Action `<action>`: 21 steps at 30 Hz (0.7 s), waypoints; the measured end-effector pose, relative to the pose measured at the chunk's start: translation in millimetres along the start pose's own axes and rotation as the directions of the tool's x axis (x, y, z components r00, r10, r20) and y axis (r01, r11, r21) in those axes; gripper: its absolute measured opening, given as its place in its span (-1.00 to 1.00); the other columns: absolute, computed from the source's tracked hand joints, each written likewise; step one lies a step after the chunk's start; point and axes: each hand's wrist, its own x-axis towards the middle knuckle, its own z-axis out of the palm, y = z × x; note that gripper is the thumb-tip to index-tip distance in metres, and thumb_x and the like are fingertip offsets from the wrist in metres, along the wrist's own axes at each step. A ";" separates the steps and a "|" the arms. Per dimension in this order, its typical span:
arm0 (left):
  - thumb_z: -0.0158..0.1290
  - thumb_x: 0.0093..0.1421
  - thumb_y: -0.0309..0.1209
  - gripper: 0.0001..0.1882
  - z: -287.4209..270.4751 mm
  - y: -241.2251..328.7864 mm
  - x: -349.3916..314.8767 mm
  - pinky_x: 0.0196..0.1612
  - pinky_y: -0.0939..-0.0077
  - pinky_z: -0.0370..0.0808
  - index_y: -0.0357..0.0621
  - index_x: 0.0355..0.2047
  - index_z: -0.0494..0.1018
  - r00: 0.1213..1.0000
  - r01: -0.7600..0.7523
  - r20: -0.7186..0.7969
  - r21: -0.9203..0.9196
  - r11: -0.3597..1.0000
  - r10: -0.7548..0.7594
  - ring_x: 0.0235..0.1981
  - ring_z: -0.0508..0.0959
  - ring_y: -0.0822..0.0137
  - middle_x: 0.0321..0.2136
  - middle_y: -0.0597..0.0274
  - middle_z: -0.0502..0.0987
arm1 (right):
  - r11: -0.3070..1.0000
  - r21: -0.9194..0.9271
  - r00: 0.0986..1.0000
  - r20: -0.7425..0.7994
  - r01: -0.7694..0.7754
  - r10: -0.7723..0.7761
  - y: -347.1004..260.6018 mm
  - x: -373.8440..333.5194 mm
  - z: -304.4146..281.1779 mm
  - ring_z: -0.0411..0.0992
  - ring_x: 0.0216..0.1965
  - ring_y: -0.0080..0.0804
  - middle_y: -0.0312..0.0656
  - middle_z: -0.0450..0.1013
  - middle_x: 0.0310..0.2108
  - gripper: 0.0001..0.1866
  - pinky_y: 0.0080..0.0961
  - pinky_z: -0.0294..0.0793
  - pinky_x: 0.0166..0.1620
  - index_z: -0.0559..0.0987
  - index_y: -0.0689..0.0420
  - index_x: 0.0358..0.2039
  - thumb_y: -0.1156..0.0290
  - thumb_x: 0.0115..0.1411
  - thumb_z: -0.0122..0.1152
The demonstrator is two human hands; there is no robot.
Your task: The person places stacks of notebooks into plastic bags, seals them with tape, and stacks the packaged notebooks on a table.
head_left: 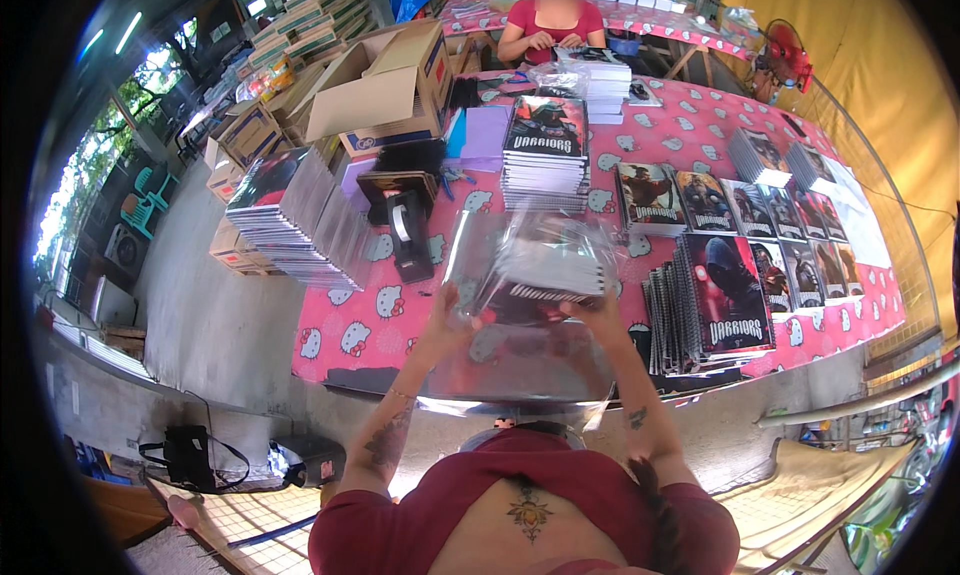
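In front of me a small stack of spiral notebooks (550, 271) is tilted over the table, with clear plastic film (462, 250) loosely around and above it. My left hand (452, 313) is closed on the film at the left of the stack, its fingers partly blurred. At the near right corner of the stack, my right hand (592, 318) grips the notebooks through or beside the film; I cannot tell which. More clear sheet lies below, between my forearms. A black tape dispenser (408, 237) stands left of the film.
Tall notebook stacks stand behind (545, 165) and at the left (285, 210). More notebooks (722, 295) fill the right side of the pink patterned table (375, 320). Open cardboard boxes (385, 95) are at the far left. A person (556, 25) sits opposite, near a red fan (785, 55).
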 end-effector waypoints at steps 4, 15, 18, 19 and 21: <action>0.32 0.09 -0.23 -0.05 11.7 59.8 21.9 0.32 0.34 0.17 -0.33 0.34 0.04 0.980 -0.176 0.074 -0.110 0.978 0.185 0.29 0.27 0.15 0.19 -0.09 0.33 | 0.894 -0.380 0.972 0.090 0.236 -0.218 24.6 20.0 -11.5 0.45 -0.14 -0.47 -0.15 0.49 -0.11 -0.36 -0.52 0.45 -0.07 0.42 0.21 0.03 0.26 0.01 0.54; 0.12 0.27 -0.24 -0.65 -61.7 45.6 77.4 -0.09 0.44 0.52 -0.26 -0.08 0.59 0.865 -0.061 -0.474 0.222 0.973 0.162 -0.25 0.59 0.34 -0.24 0.14 0.64 | 0.510 -0.642 0.750 0.158 0.573 -0.643 -131.0 15.9 57.3 0.48 -0.07 -0.25 -0.11 0.53 -0.13 -0.70 -0.43 0.40 0.02 0.56 0.20 -0.08 0.31 0.24 0.24; 0.18 0.21 -0.28 -0.68 -110.6 -39.6 99.5 -0.32 0.45 0.51 -0.33 -0.18 0.60 0.830 0.228 -0.542 0.115 0.967 -0.131 -0.46 0.52 0.46 -0.51 0.33 0.53 | 0.252 -0.762 0.730 0.385 0.596 -0.565 -125.7 8.7 106.8 0.47 -0.06 -0.09 -0.08 0.52 -0.13 -0.66 -0.23 0.34 0.09 0.58 0.14 -0.11 0.27 0.13 0.31; 0.20 0.18 -0.32 -0.69 -119.2 -49.1 103.9 -0.40 0.45 0.49 -0.36 -0.22 0.61 0.824 0.292 -0.484 -0.081 0.953 -0.294 -0.51 0.48 0.48 -0.61 0.39 0.47 | 0.109 -0.803 0.707 0.441 0.586 -0.553 -125.2 9.7 115.8 0.46 -0.05 -0.09 -0.10 0.51 -0.12 -0.65 -0.19 0.33 0.10 0.58 0.12 -0.12 0.26 0.11 0.33; 0.20 0.15 -0.39 -0.76 -120.5 -48.9 112.8 -0.39 0.47 0.48 -0.36 -0.28 0.61 0.853 0.268 -0.392 -0.238 0.934 -0.345 -0.45 0.53 0.47 -0.56 0.29 0.54 | 0.103 -0.839 0.780 0.443 0.535 -0.442 -114.2 24.5 111.7 0.43 -0.05 -0.16 -0.15 0.48 -0.12 -0.64 -0.16 0.32 0.03 0.55 0.08 -0.16 0.26 0.03 0.38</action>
